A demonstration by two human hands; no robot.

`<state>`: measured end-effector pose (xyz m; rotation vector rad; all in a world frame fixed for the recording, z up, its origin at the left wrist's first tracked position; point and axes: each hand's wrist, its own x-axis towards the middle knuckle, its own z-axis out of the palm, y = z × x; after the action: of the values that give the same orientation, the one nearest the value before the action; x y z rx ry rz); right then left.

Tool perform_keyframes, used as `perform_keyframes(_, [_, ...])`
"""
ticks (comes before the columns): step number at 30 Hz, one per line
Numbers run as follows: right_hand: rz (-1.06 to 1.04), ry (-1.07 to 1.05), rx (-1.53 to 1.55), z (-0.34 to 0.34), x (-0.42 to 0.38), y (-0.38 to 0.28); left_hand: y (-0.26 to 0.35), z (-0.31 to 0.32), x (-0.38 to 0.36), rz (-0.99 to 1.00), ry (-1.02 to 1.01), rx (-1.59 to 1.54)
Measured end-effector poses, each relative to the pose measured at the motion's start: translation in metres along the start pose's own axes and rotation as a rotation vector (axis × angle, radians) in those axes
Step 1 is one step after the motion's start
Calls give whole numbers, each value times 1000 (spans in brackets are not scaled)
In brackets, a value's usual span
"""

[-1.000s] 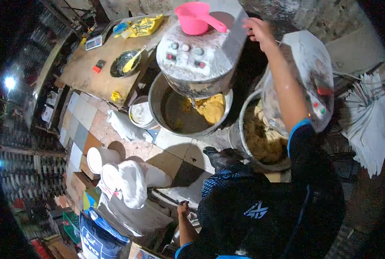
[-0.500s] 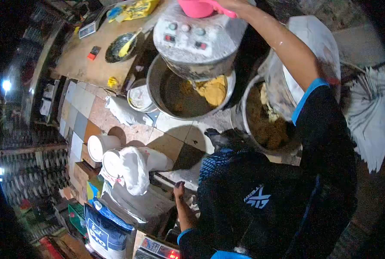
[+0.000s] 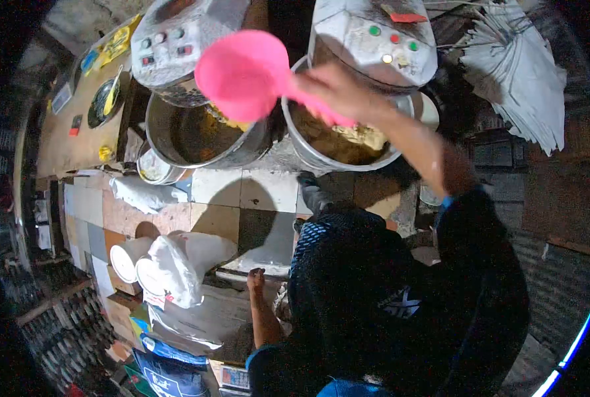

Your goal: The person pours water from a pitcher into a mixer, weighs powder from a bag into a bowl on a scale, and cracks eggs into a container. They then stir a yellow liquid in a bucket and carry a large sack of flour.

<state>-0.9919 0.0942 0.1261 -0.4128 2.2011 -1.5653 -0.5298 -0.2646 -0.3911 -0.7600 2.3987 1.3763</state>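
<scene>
Wooden table [image 3: 60, 144]: dark bowl [image 3: 96, 115], yellow bag [image 3: 115, 46], yellow scrap [image 3: 105, 153] | tiled floor [image 3: 214, 188]: white sack [image 3: 144, 194], bucket [image 3: 172, 176]

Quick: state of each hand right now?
Left hand: small and dim; open or closed cannot be told.
Right hand: closed, holding the pink dipper by its handle.

From the pink scoop [image 3: 242, 76] in the right hand [image 3: 331, 89], the left mixer [image 3: 172, 56] blocks 10 o'clock and the right mixer [image 3: 364, 56] 2 to 3, with a dark gap between them at 1. Bowls stand at 7 [image 3: 164, 132] and 4 [image 3: 308, 144]. Tiled floor [image 3: 219, 185] leaves room at 6. From the left hand [image 3: 256, 281], white buckets [image 3: 151, 275] crowd 9; the torso [image 3: 381, 298] closes off 3.
</scene>
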Motion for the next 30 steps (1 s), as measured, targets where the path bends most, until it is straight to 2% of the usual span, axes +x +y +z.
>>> perform_keyframes(1, [4, -79, -9, 1, -17, 18, 17, 1, 2, -141, -53, 48])
perform_keyframes(2, [62, -47, 24, 4, -36, 26, 36, 1, 4, -142, -56, 57])
perform_keyframes(4, [40, 3, -26, 10, -64, 53, 80, -2, 7, -139, -160, 223])
perform_keyframes(5, [9, 31, 7, 14, -75, 69, 83, 5, 15, -289, -133, 93])
perform_keyframes(6, [50, -2, -18, 12, -85, 78, 88, 12, 23, -282, -132, 100])
perform_keyframes(8, [-124, 0, -118, 10, -99, 108, 96, 25, 34, -252, -172, 62])
perform_keyframes(9, [-118, 4, -102, 5, -105, 113, 96, 30, 41, -167, -177, 112])
perform_keyframes(10, [-117, 5, -86, 2, -111, 118, 155, 26, 37, -184, -207, 318])
perform_keyframes(11, [-116, 5, -70, -1, -115, 123, 183, 30, 36, -147, -175, 385])
perform_keyframes(13, [-153, 27, -74, -8, -117, 139, 202, 38, 51, -111, -147, 459])
perform_keyframes(15, [-183, 42, -85, -14, -122, 157, 205, 47, 66, 74, -211, 586])
perform_keyframes(16, [-121, 9, -38, -18, -123, 166, 209, 49, 66, 67, -217, 596])
perform_keyframes(18, [-57, -21, 16, -19, -125, 188, 237, 48, 62, 206, -135, 395])
perform_keyframes(20, [141, -56, 95, -19, -128, 210, 252, 52, 61, 192, -145, 343])
perform_keyframes(21, [161, 34, 189, -16, -130, 210, 243, 53, 61, 305, -71, 409])
perform_keyframes(22, [162, 27, 191, -20, -129, 213, 235, 55, 61, 417, 4, 473])
perform_keyframes(23, [227, 1, 201, -26, -129, 216, 226, 57, 66, 410, 7, 472])
perform_keyframes(24, [293, -24, 211, -32, -131, 220, 219, 58, 69, 306, -74, 502])
perform_keyframes(25, [146, 76, 67, -25, -136, 252, 210, 58, 69, 200, -157, 534])
perform_keyframes(26, [152, 73, 72, -15, -140, 255, 225, 57, 62, 193, -160, 537])
perform_keyframes(28, [296, 544, 473, 5, -145, 256, 291, 56, 48, -112, -144, 509])
perform_keyframes(29, [364, 184, 502, -13, -146, 288, 277, 56, 51, -96, -163, 507])
perform_keyframes(30, [366, 183, 503, -13, -148, 306, 271, 57, 50, -99, -164, 507])
